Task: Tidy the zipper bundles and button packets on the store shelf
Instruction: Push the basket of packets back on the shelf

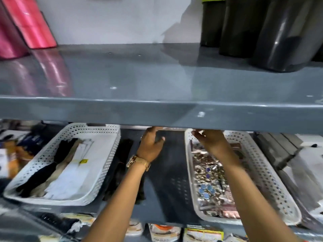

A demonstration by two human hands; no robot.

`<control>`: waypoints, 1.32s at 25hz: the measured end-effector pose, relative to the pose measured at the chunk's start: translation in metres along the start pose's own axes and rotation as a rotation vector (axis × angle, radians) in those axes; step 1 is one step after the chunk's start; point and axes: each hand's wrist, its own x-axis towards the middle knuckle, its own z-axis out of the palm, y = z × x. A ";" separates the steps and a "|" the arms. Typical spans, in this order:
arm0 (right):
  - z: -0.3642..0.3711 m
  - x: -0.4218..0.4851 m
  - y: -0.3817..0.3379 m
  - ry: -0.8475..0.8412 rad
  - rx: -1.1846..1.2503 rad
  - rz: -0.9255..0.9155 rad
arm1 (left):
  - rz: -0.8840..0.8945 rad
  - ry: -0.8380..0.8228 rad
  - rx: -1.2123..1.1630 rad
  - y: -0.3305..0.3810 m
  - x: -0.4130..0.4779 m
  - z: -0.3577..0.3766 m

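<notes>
Head view, lower shelf (157, 198). Both hands reach deep under the upper shelf (157, 110). Left hand (150, 147) (a watch on its wrist) spreads loosely over the bare gap between two baskets, grasping nothing. Right hand (212, 141) lies over the far end of the basket of button packets (209, 182); its grip cannot be told. Zipper bundles (57, 168) lie lengthwise in the left basket (97, 172), likely for neatness.

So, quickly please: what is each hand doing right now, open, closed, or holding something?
Left hand: open, fingers spread, holding nothing, over the dark shelf.
Right hand: at the far end of the white basket; grip cannot be told.
</notes>
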 end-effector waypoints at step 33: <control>0.270 -0.013 -0.224 -0.283 -0.023 0.128 | -0.289 -0.254 0.323 -0.168 -0.035 -0.192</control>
